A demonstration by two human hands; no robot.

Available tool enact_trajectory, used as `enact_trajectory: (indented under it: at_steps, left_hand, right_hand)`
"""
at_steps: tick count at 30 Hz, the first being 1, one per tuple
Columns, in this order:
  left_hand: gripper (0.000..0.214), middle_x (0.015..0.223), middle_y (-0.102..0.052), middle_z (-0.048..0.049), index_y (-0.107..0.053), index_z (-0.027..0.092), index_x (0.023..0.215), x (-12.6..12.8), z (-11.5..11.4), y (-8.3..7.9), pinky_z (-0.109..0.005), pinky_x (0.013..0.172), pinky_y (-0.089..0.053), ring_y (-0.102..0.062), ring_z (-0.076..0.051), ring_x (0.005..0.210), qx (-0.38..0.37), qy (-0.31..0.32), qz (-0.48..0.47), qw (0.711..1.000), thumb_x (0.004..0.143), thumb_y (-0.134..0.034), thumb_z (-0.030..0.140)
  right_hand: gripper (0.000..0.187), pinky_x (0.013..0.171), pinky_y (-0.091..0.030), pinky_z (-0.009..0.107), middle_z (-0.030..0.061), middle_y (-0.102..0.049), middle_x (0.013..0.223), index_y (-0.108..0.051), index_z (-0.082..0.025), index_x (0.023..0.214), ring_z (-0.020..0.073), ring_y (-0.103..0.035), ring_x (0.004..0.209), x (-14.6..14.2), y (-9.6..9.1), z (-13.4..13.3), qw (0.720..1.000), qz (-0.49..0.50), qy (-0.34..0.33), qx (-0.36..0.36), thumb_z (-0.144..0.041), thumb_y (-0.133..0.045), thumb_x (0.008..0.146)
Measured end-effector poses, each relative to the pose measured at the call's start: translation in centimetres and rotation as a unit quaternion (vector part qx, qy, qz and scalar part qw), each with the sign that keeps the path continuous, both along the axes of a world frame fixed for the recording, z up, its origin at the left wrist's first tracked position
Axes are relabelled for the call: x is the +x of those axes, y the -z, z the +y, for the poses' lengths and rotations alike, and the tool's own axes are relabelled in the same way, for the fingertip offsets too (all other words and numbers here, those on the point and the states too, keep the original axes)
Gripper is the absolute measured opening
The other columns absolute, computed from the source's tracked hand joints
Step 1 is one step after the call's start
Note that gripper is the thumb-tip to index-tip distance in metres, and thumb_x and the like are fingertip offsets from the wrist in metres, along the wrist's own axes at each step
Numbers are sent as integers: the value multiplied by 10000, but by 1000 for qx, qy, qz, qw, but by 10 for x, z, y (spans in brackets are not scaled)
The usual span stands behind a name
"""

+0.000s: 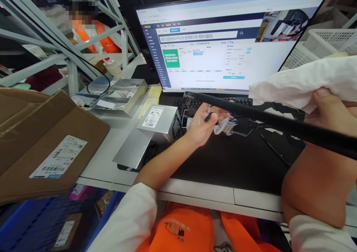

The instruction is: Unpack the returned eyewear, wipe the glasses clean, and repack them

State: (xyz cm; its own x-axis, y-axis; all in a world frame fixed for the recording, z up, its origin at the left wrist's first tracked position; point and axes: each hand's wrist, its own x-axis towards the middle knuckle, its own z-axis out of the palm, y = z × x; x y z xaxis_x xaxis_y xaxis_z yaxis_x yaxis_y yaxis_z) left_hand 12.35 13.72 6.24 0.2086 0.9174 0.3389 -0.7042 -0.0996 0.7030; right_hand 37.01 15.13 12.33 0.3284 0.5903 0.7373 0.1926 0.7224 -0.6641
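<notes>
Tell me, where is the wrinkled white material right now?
At the right of the head view, the wrinkled white material is held in the person's right hand, just below the white plastic baskets, covering the monitor's lower right corner.

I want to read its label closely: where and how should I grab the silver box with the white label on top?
I'd come from above and grip the silver box by two opposite sides near the top. Its top faces up with nothing stacked on it, and the flat, straight-edged sides should suit thumb and fingers.
</notes>
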Motion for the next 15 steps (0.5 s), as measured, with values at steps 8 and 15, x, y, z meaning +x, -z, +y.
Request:
enact_trajectory:
  at_steps: [8, 15]
  left_hand:
    - [589, 1224, -754, -59, -628, 274, 1113, 1, -1, -1, -490, 1115, -490, -670, -307, 1262, 3, 5, 11, 1000, 688, -882, 595]
    - [481, 1158, -773, -40, -630, 268, 1089, 4, -2, -2, -432, 1043, -548, -728, -244, 1130, 5, -25, -12, 1000, 764, -854, 542]
  right_hand:
    - [291, 996, -562, 486, 99, -775, 1048, -792, -174, 1044, 263, -742, 1066, -13, 4, -12, 998, -36, 10, -50, -335, -837, 806]
    - [391, 806, -583, 377, 84, -782, 990, -823, -183, 1018, 225, -748, 935, -9, 8, -6, 996, -57, 44, -53, -479, -849, 763]
